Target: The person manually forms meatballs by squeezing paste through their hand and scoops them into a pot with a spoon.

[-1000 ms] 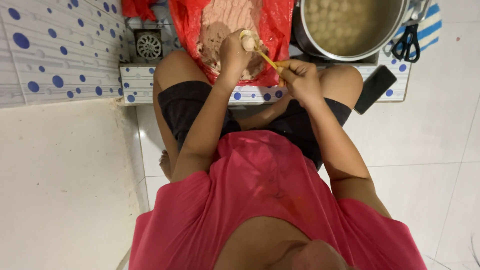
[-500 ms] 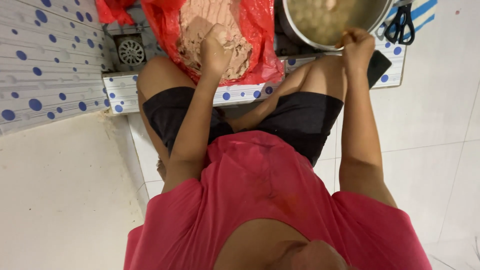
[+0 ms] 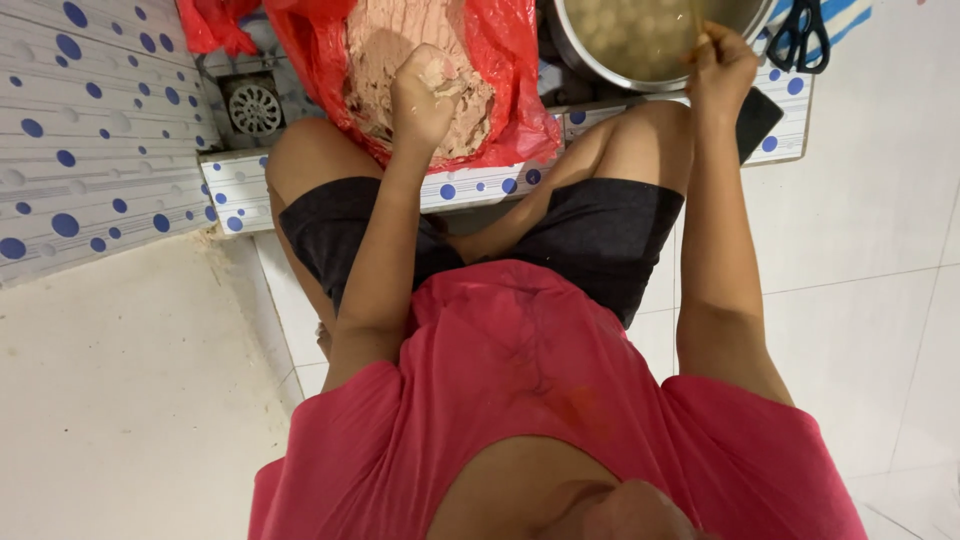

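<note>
At the bottom of the frame a red shirt (image 3: 540, 400) and dark shorts (image 3: 480, 235) are seen, with both bare arms stretched up toward the top edge. At upper centre the left hand (image 3: 420, 95) is closed into a fist in the pinkish-brown paste (image 3: 400, 50), which is heaped on a red plastic bag (image 3: 500, 90) spread over the tiled ledge (image 3: 240, 185). Whether a lump is enclosed in the fist cannot be told. At upper right the right hand (image 3: 718, 68) is closed on a thin stick or spoon handle, of which only a sliver is shown, at the rim of a metal pot (image 3: 590, 65) filled with pale balls in cloudy liquid. For the portioning to go well, an even amount should be squeezed off in the fist and kept over the bag, and the ball should be lowered gently near the pot's rim so that splashing is avoided. Scissors (image 3: 805, 35) lie beyond the pot, and a floor drain (image 3: 255, 105) is seen at upper left.
</note>
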